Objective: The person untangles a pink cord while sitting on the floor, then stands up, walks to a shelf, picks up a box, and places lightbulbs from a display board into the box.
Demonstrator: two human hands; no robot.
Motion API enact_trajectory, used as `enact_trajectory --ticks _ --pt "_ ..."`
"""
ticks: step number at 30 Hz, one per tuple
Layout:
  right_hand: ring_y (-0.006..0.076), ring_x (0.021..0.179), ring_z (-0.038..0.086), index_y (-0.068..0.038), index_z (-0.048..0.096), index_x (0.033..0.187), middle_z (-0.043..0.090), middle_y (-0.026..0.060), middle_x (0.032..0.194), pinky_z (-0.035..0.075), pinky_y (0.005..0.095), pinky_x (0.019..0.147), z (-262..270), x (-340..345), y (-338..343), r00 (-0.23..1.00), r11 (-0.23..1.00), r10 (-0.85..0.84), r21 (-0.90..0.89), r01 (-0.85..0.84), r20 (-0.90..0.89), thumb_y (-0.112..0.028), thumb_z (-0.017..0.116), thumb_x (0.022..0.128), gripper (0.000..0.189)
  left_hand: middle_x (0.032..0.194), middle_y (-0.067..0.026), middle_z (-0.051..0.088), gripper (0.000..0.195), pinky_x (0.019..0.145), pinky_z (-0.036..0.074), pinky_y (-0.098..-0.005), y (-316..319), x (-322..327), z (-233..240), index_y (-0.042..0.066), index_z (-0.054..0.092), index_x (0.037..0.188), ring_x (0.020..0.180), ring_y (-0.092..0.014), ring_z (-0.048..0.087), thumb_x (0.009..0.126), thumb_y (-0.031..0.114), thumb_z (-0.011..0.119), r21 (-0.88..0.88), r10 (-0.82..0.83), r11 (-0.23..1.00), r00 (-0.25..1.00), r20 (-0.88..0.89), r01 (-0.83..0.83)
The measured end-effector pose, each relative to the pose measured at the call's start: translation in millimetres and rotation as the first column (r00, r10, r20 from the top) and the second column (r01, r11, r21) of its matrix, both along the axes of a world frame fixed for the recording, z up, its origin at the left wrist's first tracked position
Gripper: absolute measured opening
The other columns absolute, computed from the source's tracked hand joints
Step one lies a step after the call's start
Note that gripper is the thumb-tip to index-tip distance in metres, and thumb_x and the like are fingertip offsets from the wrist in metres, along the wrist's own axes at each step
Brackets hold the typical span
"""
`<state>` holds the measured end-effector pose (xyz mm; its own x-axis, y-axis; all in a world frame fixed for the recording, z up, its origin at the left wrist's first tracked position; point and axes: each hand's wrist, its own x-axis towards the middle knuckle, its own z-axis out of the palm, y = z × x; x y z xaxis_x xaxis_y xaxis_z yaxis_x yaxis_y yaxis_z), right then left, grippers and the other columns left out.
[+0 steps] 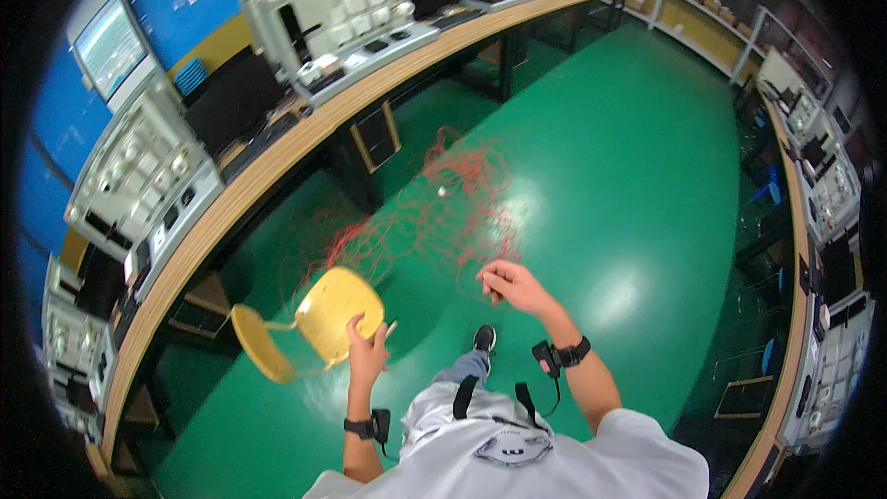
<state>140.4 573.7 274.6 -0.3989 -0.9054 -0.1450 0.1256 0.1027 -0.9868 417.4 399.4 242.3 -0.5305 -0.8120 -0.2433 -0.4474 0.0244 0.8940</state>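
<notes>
A tangle of thin red wire [464, 173] lies spread over the green floor before me, with a small white piece [442, 191] among its loops. My right hand [511, 284] is above the floor near the tangle's lower edge, fingers curled together; whether a strand is between them is hard to tell. My left hand [367, 350] is half spread, thumb and fingers apart, and overlaps the edge of a yellow chair's seat [332, 312]. No grip on the chair shows. The chair's backrest [260, 343] is to the left of the seat.
A long wooden-topped bench [277, 145] curves along the left, bearing grey equipment panels [346, 7] and dark monitors [235, 100]. A wooden frame [376, 137] stands beneath it. Another bench [797, 235] with panels and blue stools [766, 187] runs along the right. Shelves [693, 10] stand behind.
</notes>
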Motion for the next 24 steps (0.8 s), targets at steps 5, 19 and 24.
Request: enact_trajectory --ticks 5,19,24 --pt "0.0091 0.069 0.056 -0.002 0.059 0.105 0.063 0.0028 0.082 0.046 0.0240 0.062 -10 -100 24 0.992 0.991 -0.097 0.088 0.104 -0.083 -0.019 0.059 0.091 0.021 0.059 -0.0064 0.057 0.068 0.052 0.048 -0.0328 -20 -122 -56 0.008 0.022 0.136 0.050 -0.019 0.056 0.083 0.011 0.064 -0.402 -0.063 0.914 0.998 -0.014 0.052" --pt "0.0099 0.076 0.059 -0.003 0.054 0.109 0.067 0.0067 0.085 0.046 0.0237 0.066 19 -404 90 0.751 0.749 -0.660 -0.061 0.660 0.016 -0.011 0.065 0.086 0.027 0.087 -0.0182 0.060 0.064 0.062 0.051 -0.0385 25 -594 40 0.007 0.035 0.132 0.078 -0.033 0.065 0.078 0.017 0.070 -0.653 -0.852 0.144 0.429 0.300 0.744" --pt "0.0082 0.080 0.058 -0.003 0.052 0.111 0.064 0.0043 0.091 0.046 0.0233 0.067 -14 -552 101 0.707 0.701 -0.707 -0.108 0.705 0.025 -0.012 0.066 0.085 0.032 0.117 -0.0177 0.046 0.060 0.068 0.053 -0.0339 42 -700 -2 0.003 0.038 0.129 0.080 -0.024 0.064 0.080 0.015 0.070 -0.041 -0.823 0.519 0.512 0.245 0.854"
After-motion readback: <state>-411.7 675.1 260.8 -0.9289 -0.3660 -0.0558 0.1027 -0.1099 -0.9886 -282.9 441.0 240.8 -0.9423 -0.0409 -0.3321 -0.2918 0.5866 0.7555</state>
